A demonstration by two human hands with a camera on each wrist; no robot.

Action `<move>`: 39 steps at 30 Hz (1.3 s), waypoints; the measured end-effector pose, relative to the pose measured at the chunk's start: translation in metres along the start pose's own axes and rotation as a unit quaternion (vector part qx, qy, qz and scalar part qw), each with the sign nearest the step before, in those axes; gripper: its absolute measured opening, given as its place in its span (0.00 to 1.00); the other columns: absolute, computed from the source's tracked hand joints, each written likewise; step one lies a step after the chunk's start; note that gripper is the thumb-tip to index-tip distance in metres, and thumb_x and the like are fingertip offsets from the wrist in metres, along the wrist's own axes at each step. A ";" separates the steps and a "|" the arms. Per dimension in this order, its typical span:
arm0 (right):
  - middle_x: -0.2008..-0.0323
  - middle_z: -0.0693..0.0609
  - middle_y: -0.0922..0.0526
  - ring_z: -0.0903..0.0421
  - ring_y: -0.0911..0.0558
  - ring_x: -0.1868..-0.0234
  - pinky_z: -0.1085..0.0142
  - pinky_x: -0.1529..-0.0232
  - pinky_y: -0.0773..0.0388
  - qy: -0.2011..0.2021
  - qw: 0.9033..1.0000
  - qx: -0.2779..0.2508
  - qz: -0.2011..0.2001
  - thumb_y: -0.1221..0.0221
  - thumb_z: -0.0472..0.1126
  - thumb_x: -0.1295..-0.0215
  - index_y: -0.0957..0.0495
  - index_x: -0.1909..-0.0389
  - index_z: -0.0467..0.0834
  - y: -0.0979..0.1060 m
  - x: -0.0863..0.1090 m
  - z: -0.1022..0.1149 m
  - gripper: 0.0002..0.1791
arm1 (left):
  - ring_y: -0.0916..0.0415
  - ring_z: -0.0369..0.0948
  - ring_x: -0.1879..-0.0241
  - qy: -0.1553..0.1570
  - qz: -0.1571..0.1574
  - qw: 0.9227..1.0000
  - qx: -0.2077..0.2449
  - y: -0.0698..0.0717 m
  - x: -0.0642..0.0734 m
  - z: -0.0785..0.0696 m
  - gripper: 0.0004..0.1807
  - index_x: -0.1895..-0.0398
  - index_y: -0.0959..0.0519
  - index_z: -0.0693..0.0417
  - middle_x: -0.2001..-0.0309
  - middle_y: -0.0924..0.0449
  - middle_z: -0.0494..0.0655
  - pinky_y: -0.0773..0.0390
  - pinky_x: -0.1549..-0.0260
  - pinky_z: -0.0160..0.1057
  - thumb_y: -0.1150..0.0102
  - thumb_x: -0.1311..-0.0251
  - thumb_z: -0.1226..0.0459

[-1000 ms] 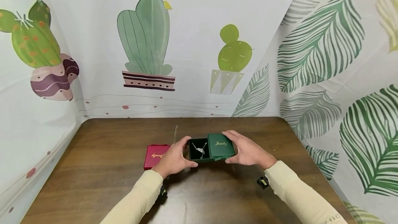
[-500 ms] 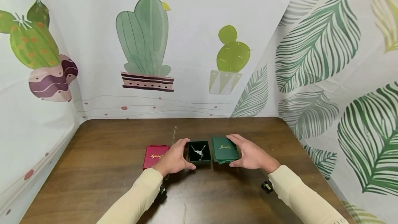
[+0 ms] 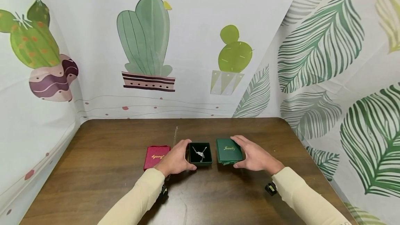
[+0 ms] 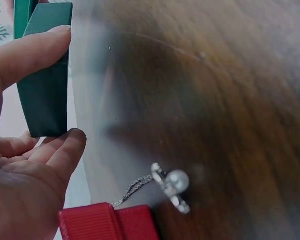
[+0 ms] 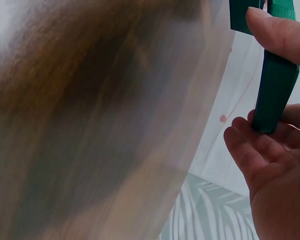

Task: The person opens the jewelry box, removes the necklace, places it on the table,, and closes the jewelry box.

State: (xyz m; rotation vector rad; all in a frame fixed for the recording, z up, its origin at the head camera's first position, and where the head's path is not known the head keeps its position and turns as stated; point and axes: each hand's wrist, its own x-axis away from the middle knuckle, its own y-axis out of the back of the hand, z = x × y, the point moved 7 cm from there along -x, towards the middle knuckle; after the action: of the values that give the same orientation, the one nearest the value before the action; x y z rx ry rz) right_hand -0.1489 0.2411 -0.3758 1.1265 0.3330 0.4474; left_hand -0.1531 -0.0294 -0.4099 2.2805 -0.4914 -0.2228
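Note:
My left hand grips the open dark green tray of a jewelry box, thumb on the near side and fingers at the far side. On the tray's black lining lies a silver necklace. To the right, my right hand holds the green box sleeve, gold lettering facing up, between thumb and fingers. A narrow gap separates sleeve and tray. In the left wrist view my thumb presses the tray's green side; in the right wrist view the sleeve sits between thumb and fingertips.
A red jewelry box lies left of my left hand, which partly covers it. A thin chain extends behind it. By the red box, the left wrist view shows a pearl pendant on a chain. The brown table meets a printed cloth backdrop.
The green sleeve has come off the tray and moved right with my right hand, opening a gap between them. My left hand keeps its grip on the tray, almost in place.

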 end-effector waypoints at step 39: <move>0.27 0.43 0.31 0.45 0.24 0.33 0.45 0.37 0.22 -0.022 1.000 -0.010 0.013 0.21 0.46 0.50 0.38 0.23 0.38 -0.010 0.005 -0.036 0.55 | 0.25 0.53 0.34 -0.003 0.026 0.998 -0.054 -0.003 -0.007 -0.004 0.56 0.25 0.36 0.65 0.31 0.28 0.59 0.24 0.32 0.52 0.16 0.56 0.58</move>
State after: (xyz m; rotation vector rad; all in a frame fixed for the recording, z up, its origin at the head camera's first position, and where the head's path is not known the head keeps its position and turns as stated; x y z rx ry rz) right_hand -0.1595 0.2687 -0.3989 1.1211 0.2757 0.4464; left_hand -0.1569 -0.0221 -0.4098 2.1596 -0.5289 -0.2244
